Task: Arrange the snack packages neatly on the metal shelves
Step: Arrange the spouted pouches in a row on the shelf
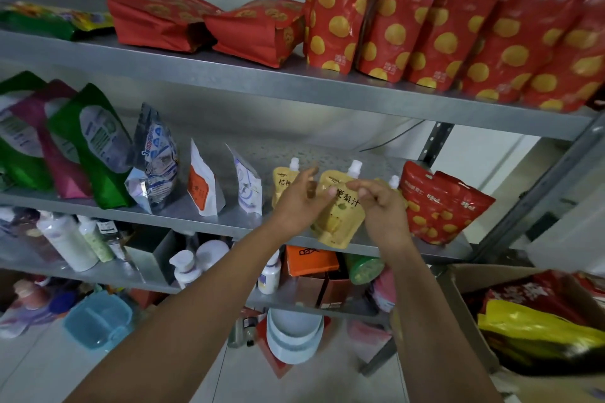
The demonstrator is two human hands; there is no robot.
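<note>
Grey metal shelf unit against a pale wall, pale tiled floor below. Both hands are up at the middle shelf.

- Above the hands: top shelf, a row of red pouches with yellow dots standing upright; further to the left-hand side, flat red bags lying down.
- Well off to the left hand's outer side: green bags leaning, then silver and white sachets upright.
- Below the forearms: bottles and boxes on a lower shelf.
- Below and outward of the right hand: open cardboard box, cut off by the frame edge.

Hard to make out:
- Fingers are blurred.
- A second yellow pouch is half hidden behind the left hand.
- Only the white spout of a third shows past the right hand.

Yellow spouted pouch sits between the two hands, at the shelf's front edge, tilted slightly.
- Left hand: fingers extended and loose, grasping nothing, its edge against the pouch's side.
- Right hand: fingers curled at the pouch's upper corner; whether they pinch it I cannot tell.
- Two small red pouches stand just outward of the right hand.
</note>
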